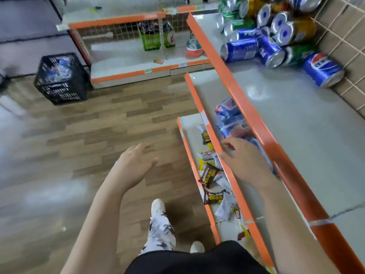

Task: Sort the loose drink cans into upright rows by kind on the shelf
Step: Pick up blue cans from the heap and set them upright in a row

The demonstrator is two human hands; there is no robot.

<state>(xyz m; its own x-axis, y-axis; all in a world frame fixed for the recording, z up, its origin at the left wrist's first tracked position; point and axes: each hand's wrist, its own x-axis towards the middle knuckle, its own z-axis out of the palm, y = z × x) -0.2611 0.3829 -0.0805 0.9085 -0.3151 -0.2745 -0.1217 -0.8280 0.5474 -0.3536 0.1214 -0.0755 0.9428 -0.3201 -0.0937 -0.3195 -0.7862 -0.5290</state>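
Left hand (136,165) spread over floor (79,135), right hand (245,161) loose, empty. Cans (284,33) heaped on sides at far end of top shelf (296,119). I'd take outlying blue can (323,70) first, stand it upright

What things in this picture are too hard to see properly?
Head view:
1. Can pile: the top edge cuts it off, so no full count.
2. Blue packets: half hidden under the top shelf's orange rail and the right hand.
3. Black crate: contents blurred.
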